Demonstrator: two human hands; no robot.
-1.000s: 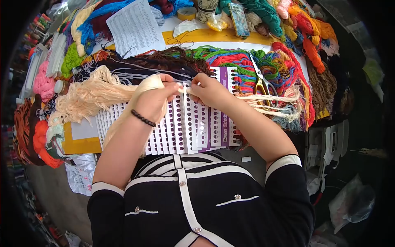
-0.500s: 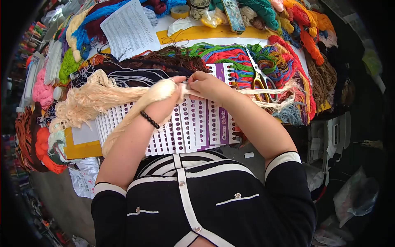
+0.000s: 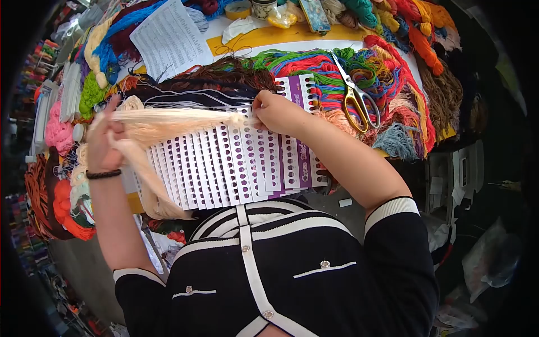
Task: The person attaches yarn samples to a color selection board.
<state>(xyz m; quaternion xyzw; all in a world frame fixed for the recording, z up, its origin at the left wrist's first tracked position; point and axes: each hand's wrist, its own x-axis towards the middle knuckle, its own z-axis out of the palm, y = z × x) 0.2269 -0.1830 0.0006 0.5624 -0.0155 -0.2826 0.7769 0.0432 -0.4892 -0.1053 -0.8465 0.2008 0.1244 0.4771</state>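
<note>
A skein of pale cream thread (image 3: 179, 118) is stretched level between my two hands. My right hand (image 3: 281, 114) is closed on its gathered, knotted end. My left hand (image 3: 106, 140), slightly blurred, is at the far left with the skein running through its fingers. A loose length of the thread hangs from there toward my lap. Under the stretched skein lie overlapping white cards with rows of punched holes (image 3: 210, 168). A purple card marked "Cross Stitch" (image 3: 304, 160) is at their right.
Scissors with gold handles (image 3: 355, 106) rest on multicoloured thread (image 3: 331, 76) to the right. Dark thread hanks (image 3: 224, 84) lie behind the cards. Further back are a printed sheet (image 3: 171, 42), a tape roll (image 3: 238, 9) and a phone (image 3: 314, 16).
My left hand has moved far to the left, away from my right hand, drawing the skein out straight. The cream strands that lay right of my right hand, by the scissors, are gone from there.
</note>
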